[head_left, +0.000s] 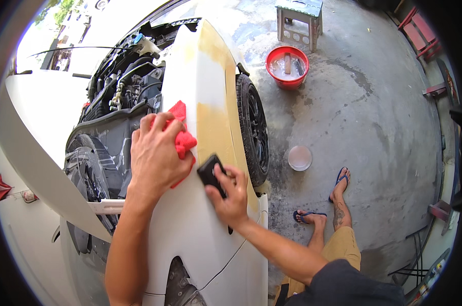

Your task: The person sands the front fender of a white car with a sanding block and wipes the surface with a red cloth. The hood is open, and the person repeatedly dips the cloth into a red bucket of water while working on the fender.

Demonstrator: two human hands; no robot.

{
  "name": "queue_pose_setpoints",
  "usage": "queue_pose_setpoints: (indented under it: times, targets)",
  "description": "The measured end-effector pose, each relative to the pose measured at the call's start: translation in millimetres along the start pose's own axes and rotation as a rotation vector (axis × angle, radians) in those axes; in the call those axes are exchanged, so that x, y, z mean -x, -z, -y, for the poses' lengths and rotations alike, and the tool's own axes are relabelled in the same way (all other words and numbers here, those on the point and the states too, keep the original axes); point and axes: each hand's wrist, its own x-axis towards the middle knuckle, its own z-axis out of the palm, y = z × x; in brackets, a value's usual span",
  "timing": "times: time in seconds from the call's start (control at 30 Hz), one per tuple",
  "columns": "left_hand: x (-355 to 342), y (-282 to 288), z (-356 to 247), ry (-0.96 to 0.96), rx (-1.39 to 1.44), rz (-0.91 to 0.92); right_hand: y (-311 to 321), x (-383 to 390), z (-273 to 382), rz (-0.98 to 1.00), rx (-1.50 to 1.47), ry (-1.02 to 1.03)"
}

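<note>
Bunched under the fingers of my left hand (159, 148) is a red cloth (185, 143), pressed on the inner edge of a white car fender (182, 224). My right hand (231, 196) grips a black sanding block (210, 173) that lies against the fender's top, just right of the cloth. Tan filler or primer (213, 130) covers a long patch of the panel ahead of both hands, with white paint around it. What lies beneath the block is hidden.
Left of the fender lies the open engine bay (129, 86); a black-rimmed wheel (254, 127) sits on the right. A red bucket (287, 84) of cloudy water, a round tub (300, 158) and a folding stool (300, 23) stand on the concrete floor (353, 132).
</note>
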Motion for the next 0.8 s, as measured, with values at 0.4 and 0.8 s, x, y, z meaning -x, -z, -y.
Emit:
queue_pose_setpoints:
  times: [0.4,0.8]
  targets:
    - [19.8,41.6,-8.0,-0.051,-0.151,0.272,-9.7,-12.2,16.0,0.003,0.057,-0.216]
    - [11.5,38.5,-21.2,-0.211,-0.152,0.586,-22.0,-69.7,-0.1,-0.042,-0.010,-0.071]
